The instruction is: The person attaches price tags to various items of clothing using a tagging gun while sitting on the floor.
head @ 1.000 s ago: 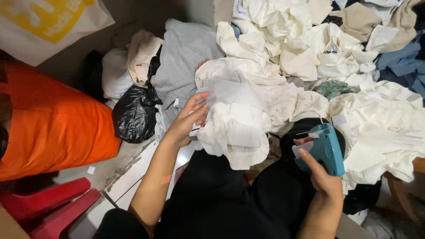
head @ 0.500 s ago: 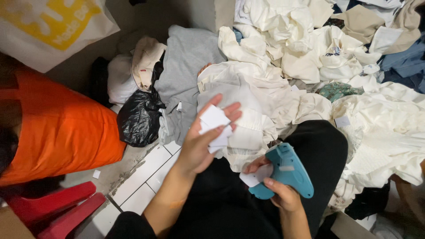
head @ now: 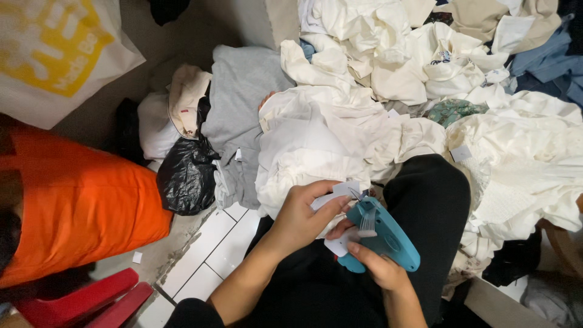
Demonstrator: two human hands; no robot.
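The left hand (head: pixel 300 215) pinches a white tag (head: pixel 337 193), apparently against the needle of the teal tagging gun (head: pixel 382 234) gripped by the right hand (head: pixel 379 270).

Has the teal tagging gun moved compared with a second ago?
Yes. The teal tagging gun in the right hand has shifted left, away from the heap of white clothes and toward the black plastic bag, meeting the left hand.

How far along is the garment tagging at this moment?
Done: at least one white tag shows on the cream clothes pile. In hand: the left hand holds a white card tag at the needle of the teal tagging gun gripped by the right hand. Left: most heaped garments show no tag.
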